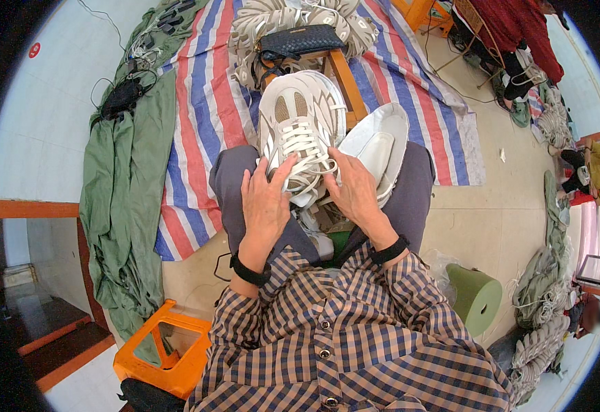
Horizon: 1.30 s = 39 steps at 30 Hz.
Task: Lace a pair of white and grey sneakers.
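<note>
Nearest, a checked shirt (324,323) with long sleeves, then black bands (250,273) around both wrists. Reaching forward with both forearms, elbows bent, wrists apart, hands angled in toward each other. With the left hand (265,202), half open, back upward, fingers bent and parted, touching the left side and lower laces of a beige-and-white shoe (300,123). With the right hand (358,189), partly curled, thumb and forefinger beside the lace loops on the other side; cannot tell whether pinching a lace, nor how firmly gripping the shoe. Between both hands, above the gap of the knees, toe pointing away, laces upward. Just beside it, over the right thigh, tilted, a white sole (392,130) like a shallow tray, with a pale pad inside.

On the floor, an orange plastic stool (150,376) to the left and a green roll (485,309) to the right. Farther out, a striped sheet (197,137), and a wooden stool (348,86) bearing a black woven bag (300,40), contents hidden. Behind that, piled shoes (265,17).
</note>
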Each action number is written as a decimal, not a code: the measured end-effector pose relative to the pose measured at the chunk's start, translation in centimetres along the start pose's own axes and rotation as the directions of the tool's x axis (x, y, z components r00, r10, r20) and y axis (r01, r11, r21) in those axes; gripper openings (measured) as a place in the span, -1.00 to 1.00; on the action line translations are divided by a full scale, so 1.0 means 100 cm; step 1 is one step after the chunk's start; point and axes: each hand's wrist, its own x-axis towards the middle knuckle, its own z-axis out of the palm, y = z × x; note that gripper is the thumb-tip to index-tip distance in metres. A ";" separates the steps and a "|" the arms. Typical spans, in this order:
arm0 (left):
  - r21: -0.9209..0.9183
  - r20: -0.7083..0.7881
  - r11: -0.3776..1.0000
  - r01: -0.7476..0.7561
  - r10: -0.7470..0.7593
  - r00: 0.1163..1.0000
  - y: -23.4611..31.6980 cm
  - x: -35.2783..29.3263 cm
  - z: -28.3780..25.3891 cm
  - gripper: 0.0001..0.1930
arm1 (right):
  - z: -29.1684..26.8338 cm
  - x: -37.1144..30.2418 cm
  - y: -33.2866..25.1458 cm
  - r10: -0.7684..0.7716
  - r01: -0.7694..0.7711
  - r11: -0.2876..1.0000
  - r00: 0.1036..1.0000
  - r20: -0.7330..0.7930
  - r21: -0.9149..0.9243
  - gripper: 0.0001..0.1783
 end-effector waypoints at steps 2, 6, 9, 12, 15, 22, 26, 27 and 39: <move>0.015 0.003 1.000 0.004 -0.004 1.000 0.000 0.000 0.001 -0.26 | -0.001 0.000 -0.001 0.006 -0.006 1.000 1.000 0.000 0.000 -0.49; 0.018 0.007 1.000 0.004 -0.005 1.000 0.001 -0.001 0.003 -0.25 | 0.001 -0.001 0.001 0.019 -0.019 1.000 1.000 0.006 0.011 -0.49; 0.021 0.001 1.000 -0.009 0.009 1.000 0.002 -0.002 0.003 -0.24 | 0.001 -0.001 0.001 0.021 -0.021 1.000 1.000 0.009 0.021 -0.49; 0.028 0.010 1.000 -0.010 0.010 1.000 0.003 -0.002 0.002 -0.24 | 0.000 -0.001 0.000 0.010 -0.010 1.000 1.000 0.004 0.016 -0.48; 0.017 -0.003 1.000 -0.014 0.014 1.000 0.003 -0.002 0.001 -0.22 | -0.002 -0.001 -0.002 0.022 -0.021 1.000 1.000 -0.007 0.019 -0.53; 0.017 0.006 1.000 -0.012 0.011 1.000 0.004 -0.002 0.000 -0.24 | 0.000 0.000 -0.001 0.027 -0.027 0.999 1.000 -0.006 0.019 -0.54; 0.012 0.003 1.000 -0.015 0.015 1.000 0.004 -0.002 0.000 -0.23 | -0.001 0.000 -0.001 0.034 -0.034 0.999 0.999 -0.001 0.021 -0.53; 0.012 0.003 1.000 -0.015 0.015 1.000 0.004 -0.002 0.001 -0.23 | -0.001 0.000 -0.001 0.034 -0.034 0.999 0.999 -0.001 0.021 -0.53; 0.018 0.006 1.000 -0.011 0.010 1.000 0.005 -0.002 0.001 -0.22 | 0.001 -0.001 0.001 0.006 -0.005 1.000 1.000 -0.024 0.017 -0.49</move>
